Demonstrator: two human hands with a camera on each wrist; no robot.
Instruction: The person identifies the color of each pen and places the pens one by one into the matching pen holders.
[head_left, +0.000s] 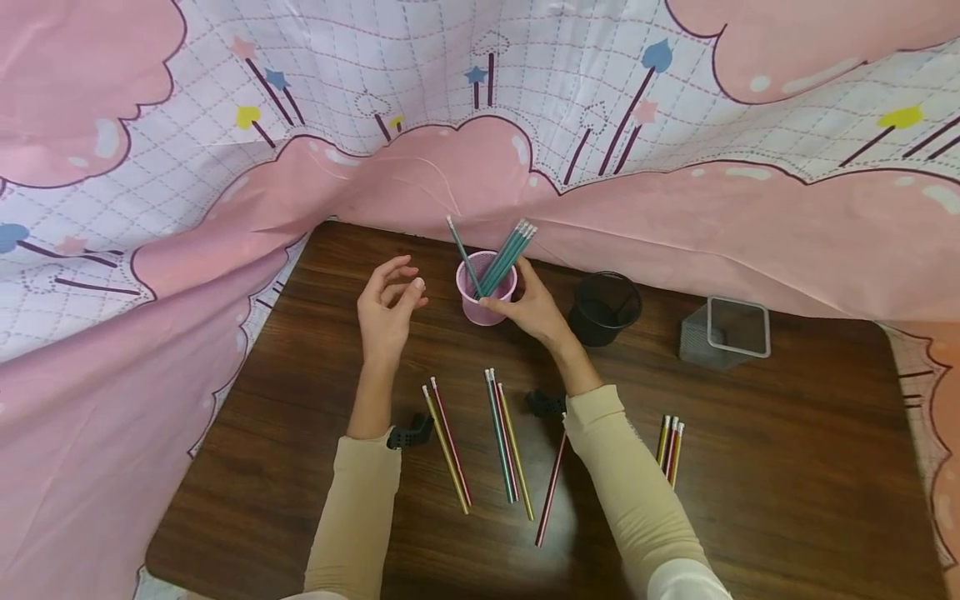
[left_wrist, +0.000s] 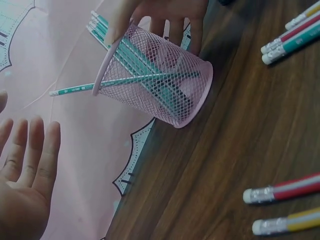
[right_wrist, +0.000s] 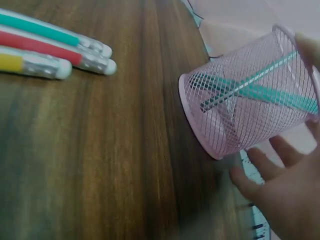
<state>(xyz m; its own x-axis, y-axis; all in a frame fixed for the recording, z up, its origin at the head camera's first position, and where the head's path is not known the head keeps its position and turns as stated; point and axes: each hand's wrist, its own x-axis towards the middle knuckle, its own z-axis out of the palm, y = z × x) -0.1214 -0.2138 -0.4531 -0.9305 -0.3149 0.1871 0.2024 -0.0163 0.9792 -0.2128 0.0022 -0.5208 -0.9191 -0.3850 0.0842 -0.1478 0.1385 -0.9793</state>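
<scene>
A pink mesh pencil cup (head_left: 480,316) stands at the back of the dark wooden table. Several green pencils (head_left: 512,254) with white erasers lean in a bundle to the right inside it; a single green pencil (head_left: 460,242) leans left. My right hand (head_left: 538,310) holds the cup from its right side, thumb at the front rim and fingers around the back. To the cup's left, my left hand (head_left: 387,315) hovers with fingers loosely bent and nothing in it. In the left wrist view its fingers (left_wrist: 35,150) are spread apart from the cup.
A black mesh cup (head_left: 600,321) and a grey square mesh holder (head_left: 712,337) stand to the right. Gold and red pencils (head_left: 450,450) lie in front, beside a mixed trio (head_left: 506,442), one red pencil (head_left: 551,492) and another group (head_left: 670,446). A patterned curtain (head_left: 420,179) borders the table.
</scene>
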